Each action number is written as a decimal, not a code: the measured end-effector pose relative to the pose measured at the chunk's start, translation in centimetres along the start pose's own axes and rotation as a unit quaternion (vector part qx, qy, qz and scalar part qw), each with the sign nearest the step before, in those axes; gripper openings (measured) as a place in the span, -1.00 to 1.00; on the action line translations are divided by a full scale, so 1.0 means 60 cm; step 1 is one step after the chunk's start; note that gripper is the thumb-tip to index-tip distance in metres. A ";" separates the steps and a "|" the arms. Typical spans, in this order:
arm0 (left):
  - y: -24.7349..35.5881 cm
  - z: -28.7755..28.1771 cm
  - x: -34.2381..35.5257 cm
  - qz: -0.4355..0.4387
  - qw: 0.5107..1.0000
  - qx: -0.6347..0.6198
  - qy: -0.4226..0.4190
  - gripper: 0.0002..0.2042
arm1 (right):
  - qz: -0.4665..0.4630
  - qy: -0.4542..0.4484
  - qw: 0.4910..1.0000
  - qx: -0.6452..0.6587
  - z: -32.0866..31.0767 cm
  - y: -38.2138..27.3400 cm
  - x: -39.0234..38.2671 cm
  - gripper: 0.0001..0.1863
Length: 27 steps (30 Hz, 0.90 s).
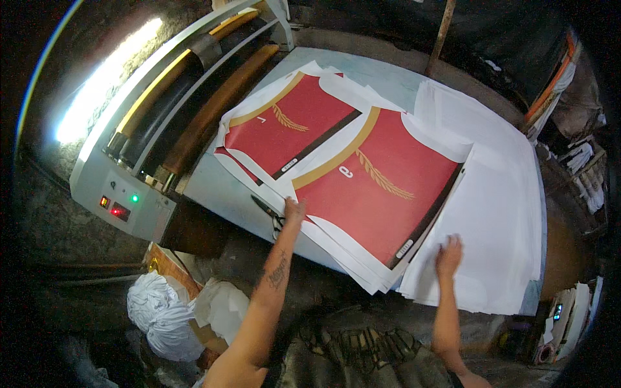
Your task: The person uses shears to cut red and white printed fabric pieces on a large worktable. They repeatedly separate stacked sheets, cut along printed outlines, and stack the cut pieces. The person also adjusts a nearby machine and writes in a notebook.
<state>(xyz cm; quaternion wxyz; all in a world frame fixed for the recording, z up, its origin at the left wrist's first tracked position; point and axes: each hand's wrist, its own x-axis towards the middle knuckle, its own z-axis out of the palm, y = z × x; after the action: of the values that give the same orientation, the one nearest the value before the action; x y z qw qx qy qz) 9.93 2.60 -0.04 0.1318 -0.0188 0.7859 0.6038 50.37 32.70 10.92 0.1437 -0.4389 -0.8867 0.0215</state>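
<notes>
Red printed sheets with gold bands and wheat-ear motifs lie in two overlapping stacks on the table: a nearer printed sheet point(394, 210) and a farther printed sheet point(284, 123). At the left edge of the nearer stack, my left hand point(295, 211) is closed on the printed sheet's white border; its fingertips are partly hidden. Just left of it lies a pair of black-handled scissors point(265, 208). My right hand point(449, 256) rests over the pile of plain white sheets point(488, 226), right of the nearer print, its fingers stretched and slightly apart.
A roller machine point(123, 187) with lit panel lights stands along the table's left side. The pale blue table point(226, 194) runs beneath the sheets. White bundled cloth point(162, 313) sits below left. A wooden pole point(442, 35) rises behind the table, and stacked boards point(569, 317) stand at lower right.
</notes>
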 end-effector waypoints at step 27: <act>0.022 -0.157 0.376 0.014 0.985 -0.171 0.033 -0.45 | -0.357 -0.297 0.883 0.071 0.186 -0.758 -0.101 -0.71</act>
<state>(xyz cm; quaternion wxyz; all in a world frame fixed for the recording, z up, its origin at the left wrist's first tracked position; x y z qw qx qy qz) -13.81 -3.13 -1.73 0.0923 -0.0505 0.6755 0.7298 15.67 1.04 6.26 -0.0978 -0.0544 -0.9807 0.1606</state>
